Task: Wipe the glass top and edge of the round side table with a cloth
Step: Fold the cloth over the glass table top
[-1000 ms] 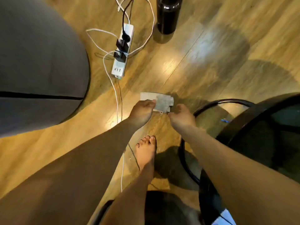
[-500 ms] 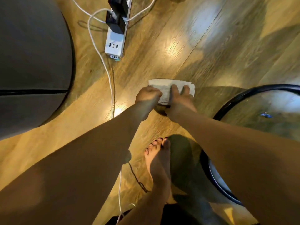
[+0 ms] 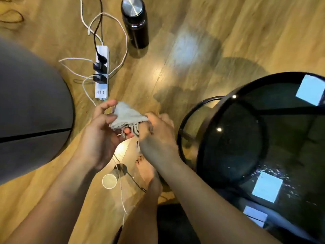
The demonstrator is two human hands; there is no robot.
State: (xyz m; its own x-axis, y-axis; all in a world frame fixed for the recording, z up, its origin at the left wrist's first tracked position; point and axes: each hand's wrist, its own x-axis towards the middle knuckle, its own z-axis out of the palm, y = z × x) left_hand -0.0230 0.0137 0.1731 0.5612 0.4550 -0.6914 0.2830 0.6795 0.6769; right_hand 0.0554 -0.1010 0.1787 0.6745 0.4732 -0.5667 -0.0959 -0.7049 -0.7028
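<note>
A small pale grey cloth (image 3: 127,115) with a frayed fringe is bunched between both hands above the wooden floor. My left hand (image 3: 102,131) cups it from the left, fingers curled around its edge. My right hand (image 3: 156,136) grips its right end. The round side table (image 3: 218,106) stands just to the right, with a dark glass top in a black rim; window reflections and pale specks show on the glass. A black ring base is visible through and beside the top. Neither hand touches the table.
A white power strip (image 3: 101,74) with plugs and trailing white cables lies on the floor ahead. A black bottle (image 3: 135,23) stands beyond it. A large grey rounded seat (image 3: 31,106) fills the left. A small glass (image 3: 110,179) and my bare foot (image 3: 146,171) are below the hands.
The cloth was flat and stretched between both hands; now it is bunched up. The view has lifted, so more of the table top shows on the right.
</note>
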